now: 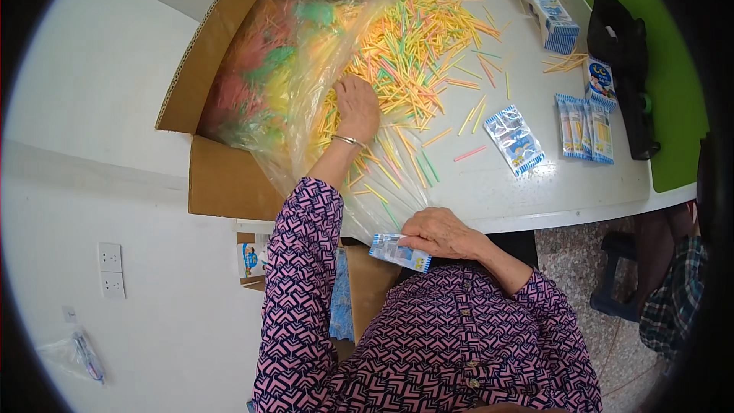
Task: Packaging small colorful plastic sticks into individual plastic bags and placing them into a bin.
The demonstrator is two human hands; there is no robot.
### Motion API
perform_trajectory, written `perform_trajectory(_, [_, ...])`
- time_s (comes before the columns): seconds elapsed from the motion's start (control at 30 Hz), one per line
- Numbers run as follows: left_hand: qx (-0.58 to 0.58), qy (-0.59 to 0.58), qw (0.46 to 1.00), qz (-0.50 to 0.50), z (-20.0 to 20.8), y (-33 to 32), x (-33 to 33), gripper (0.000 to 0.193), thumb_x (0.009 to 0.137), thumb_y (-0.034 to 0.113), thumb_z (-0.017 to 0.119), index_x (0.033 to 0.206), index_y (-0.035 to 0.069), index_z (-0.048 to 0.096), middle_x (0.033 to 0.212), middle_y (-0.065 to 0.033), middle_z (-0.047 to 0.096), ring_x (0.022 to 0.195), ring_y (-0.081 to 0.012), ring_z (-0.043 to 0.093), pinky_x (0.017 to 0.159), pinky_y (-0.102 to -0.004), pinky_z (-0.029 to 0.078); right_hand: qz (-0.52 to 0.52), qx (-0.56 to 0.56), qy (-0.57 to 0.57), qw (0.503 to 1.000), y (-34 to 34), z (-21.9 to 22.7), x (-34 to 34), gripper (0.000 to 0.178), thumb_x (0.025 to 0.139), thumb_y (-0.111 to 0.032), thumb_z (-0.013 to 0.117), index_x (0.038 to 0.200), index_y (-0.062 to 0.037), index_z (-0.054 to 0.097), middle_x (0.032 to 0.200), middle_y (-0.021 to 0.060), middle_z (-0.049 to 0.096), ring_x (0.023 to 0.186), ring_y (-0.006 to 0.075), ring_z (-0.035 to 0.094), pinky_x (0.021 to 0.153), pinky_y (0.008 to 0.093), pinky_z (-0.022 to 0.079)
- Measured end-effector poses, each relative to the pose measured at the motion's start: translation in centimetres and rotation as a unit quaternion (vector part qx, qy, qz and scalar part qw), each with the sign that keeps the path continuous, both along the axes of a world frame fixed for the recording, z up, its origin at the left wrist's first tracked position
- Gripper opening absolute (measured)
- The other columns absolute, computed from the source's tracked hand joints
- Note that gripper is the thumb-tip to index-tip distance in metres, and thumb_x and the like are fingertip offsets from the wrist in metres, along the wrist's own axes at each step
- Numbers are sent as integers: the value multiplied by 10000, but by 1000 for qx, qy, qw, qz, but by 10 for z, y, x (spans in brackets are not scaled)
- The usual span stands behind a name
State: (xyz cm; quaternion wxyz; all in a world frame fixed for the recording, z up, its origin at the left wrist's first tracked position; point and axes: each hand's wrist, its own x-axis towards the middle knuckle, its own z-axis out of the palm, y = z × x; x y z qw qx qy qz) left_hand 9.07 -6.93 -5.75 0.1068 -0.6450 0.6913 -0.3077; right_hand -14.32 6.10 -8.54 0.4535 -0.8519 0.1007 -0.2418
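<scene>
Right grip [440, 232]: low at the near edge of the bench [550, 195], back of the hand up, thumb and fingers pinching a blue-striped packet [399, 254] close to the body.
Left grip [357, 109]: reached farther forward, fingers down among loose coloured sticks [417, 46]; cannot tell whether any are grasped.
Clear plastic bag [325, 53]: spread from the cardboard box [229, 176] at left toward the near edge, its film covering some sticks.
Bench, right side: a flat packet [514, 140], then overlapping packets [587, 128], and farther off, stacked small boxes [558, 27].
</scene>
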Motion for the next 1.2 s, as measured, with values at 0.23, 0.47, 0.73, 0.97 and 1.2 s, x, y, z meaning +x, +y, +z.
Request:
perform_trajectory(0.23, [-21,109,993,-27,-5,14,9,198,773,119,537,919,2,603,930,-164,528,929,-292,474,870,-454,331,13,-2,27,1000,-1,5,0,286,891,-298,544,758,-46,573,681,143,562,716,334,575,656,438,436])
perform_trajectory(0.47, [37,136,990,-31,1,23,7,293,758,157,562,975,-38,579,1029,-177,497,982,-309,455,881,-471,312,4,8,29,1000,-1,4,-1,284,882,-301,557,767,-42,581,674,143,560,711,330,576,642,437,433])
perform_trajectory(0.73, [27,260,965,-23,7,15,-22,415,723,261,600,994,-46,533,1121,-180,449,1021,-328,423,874,-495,303,-5,5,10,1000,0,0,1,269,873,-286,562,758,-43,575,665,144,560,694,339,574,630,442,432])
perform_trajectory(0.97, [-8,203,978,-58,5,-3,-27,515,715,252,628,1087,-97,558,1214,-225,422,1080,-333,412,910,-482,320,0,-4,7,1000,1,1,2,245,865,-258,569,745,-45,555,662,146,557,690,342,572,634,445,433])
perform_trajectory(1.2, [89,158,982,-48,12,-19,-10,459,706,261,634,1019,-68,559,1116,-181,461,1027,-317,453,845,-472,364,4,-8,20,1000,2,2,2,244,859,-254,570,733,-47,538,668,144,556,703,343,571,657,448,433])
